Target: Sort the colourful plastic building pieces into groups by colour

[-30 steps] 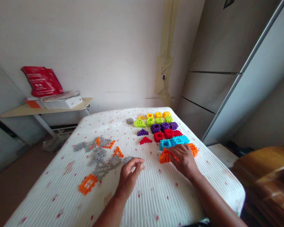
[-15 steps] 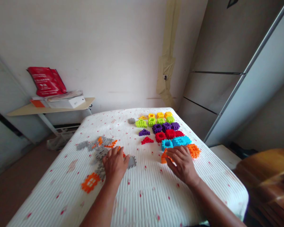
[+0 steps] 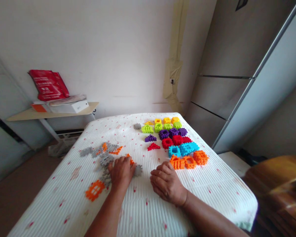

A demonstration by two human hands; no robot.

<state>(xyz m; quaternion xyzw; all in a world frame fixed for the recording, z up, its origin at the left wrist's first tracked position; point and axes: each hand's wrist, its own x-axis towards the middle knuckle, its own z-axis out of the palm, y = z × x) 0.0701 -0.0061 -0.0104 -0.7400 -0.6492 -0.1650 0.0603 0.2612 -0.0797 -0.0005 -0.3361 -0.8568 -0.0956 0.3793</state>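
Observation:
My left hand (image 3: 122,172) rests on the heap of grey pieces (image 3: 106,159), its fingers curled down around something I cannot make out; an orange piece (image 3: 130,159) shows just past its fingertips. My right hand (image 3: 168,184) is over the white cloth, fingers curled together, and whatever may be inside is hidden. Just beyond it stand the orange pieces (image 3: 189,162) in a row, with blue pieces (image 3: 187,148), red pieces (image 3: 167,143), purple pieces (image 3: 163,134), green pieces (image 3: 158,127) and yellow pieces (image 3: 167,120) behind. An orange window piece (image 3: 95,190) lies left of my left hand.
The table (image 3: 76,187) has a white spotted cloth. A lone grey piece (image 3: 137,126) lies near the far edge. Back left, a side table (image 3: 22,115) holds a white box (image 3: 74,107) and a red bag (image 3: 48,85). A grey cabinet (image 3: 219,92) stands at the right.
My right hand has moved left and nearer, away from the orange row, and its fingers have closed. The orange pieces it covered now show. My left hand has barely moved.

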